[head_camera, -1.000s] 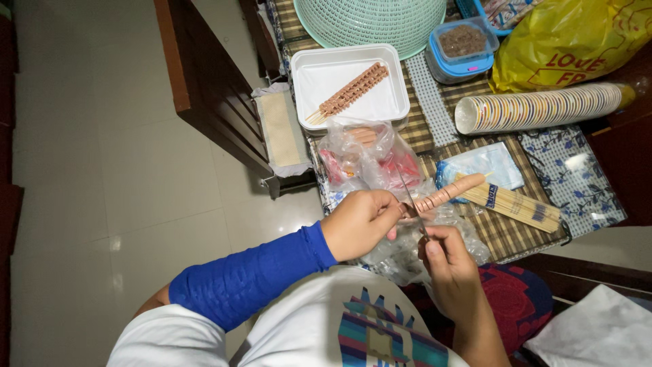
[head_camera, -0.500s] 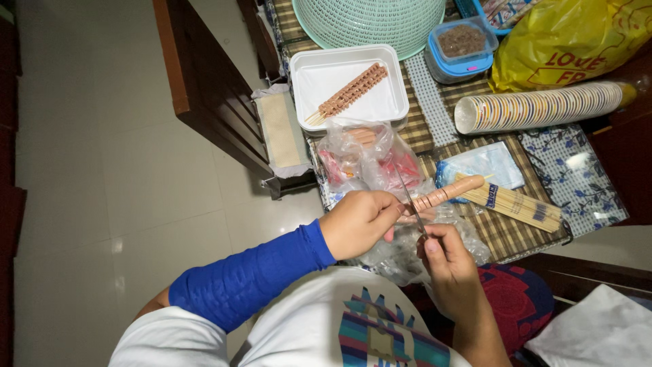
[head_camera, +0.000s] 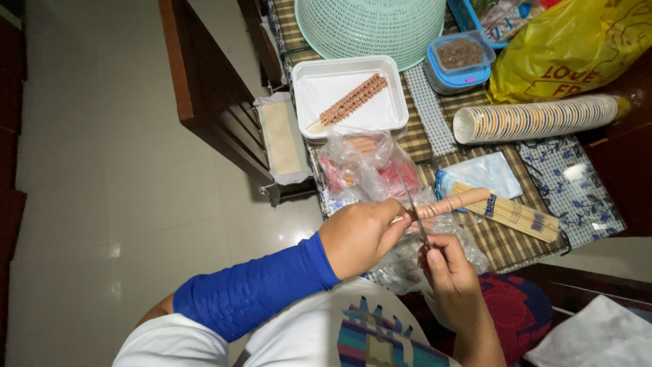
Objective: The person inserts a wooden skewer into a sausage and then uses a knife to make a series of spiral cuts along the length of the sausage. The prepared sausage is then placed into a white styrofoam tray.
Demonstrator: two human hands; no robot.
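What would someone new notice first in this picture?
At the centre, the left hand grips a pink skewered sausage with spiral cuts, while the right hand sets a thin blade to it. Behind, a white foam tray holds a finished skewer, and a row of stacked paper cups lies at right.

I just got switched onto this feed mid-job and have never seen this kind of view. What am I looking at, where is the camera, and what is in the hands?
There is no machine here: one camera sits on a person's head and looks down at their two bare hands. The left hand, with a blue sleeve, grips a sausage on a stick. The right hand holds a thin blade against it. On the table lie a white tray with one finished scored skewer, a plastic bag of sausages, a bundle of sticks, a row of stacked paper cups, a green basket and a yellow bag.
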